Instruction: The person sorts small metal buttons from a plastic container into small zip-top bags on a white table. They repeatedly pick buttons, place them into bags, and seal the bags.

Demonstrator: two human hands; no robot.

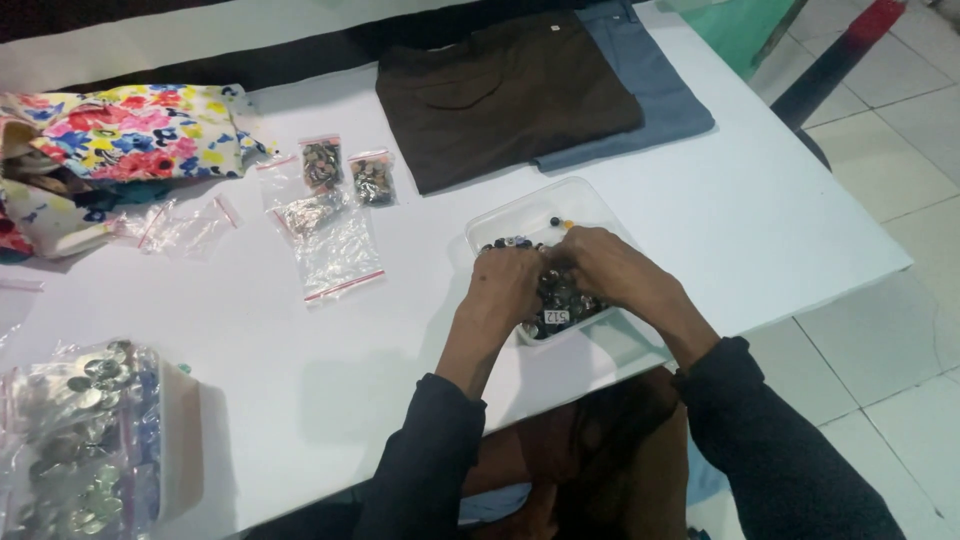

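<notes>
A clear plastic tray [520, 208] near the table's front edge holds a heap of small dark and silvery buttons [560, 298]. Both hands are inside it. My left hand [508, 282] rests knuckles-up on the left part of the heap, fingers curled down into the buttons. My right hand [598, 262] lies over the right part, its fingers meeting those of the left. The fingertips are buried, so I cannot see whether either hand pinches a button.
Small zip bags [335, 245], two filled with buttons [322, 163], lie left of the tray. Folded brown [505, 95] and blue [655, 85] garments sit behind it. Floral fabric [130, 130] is far left, a bagged button box [85, 440] at front left. The table edge [830, 285] drops to tiled floor.
</notes>
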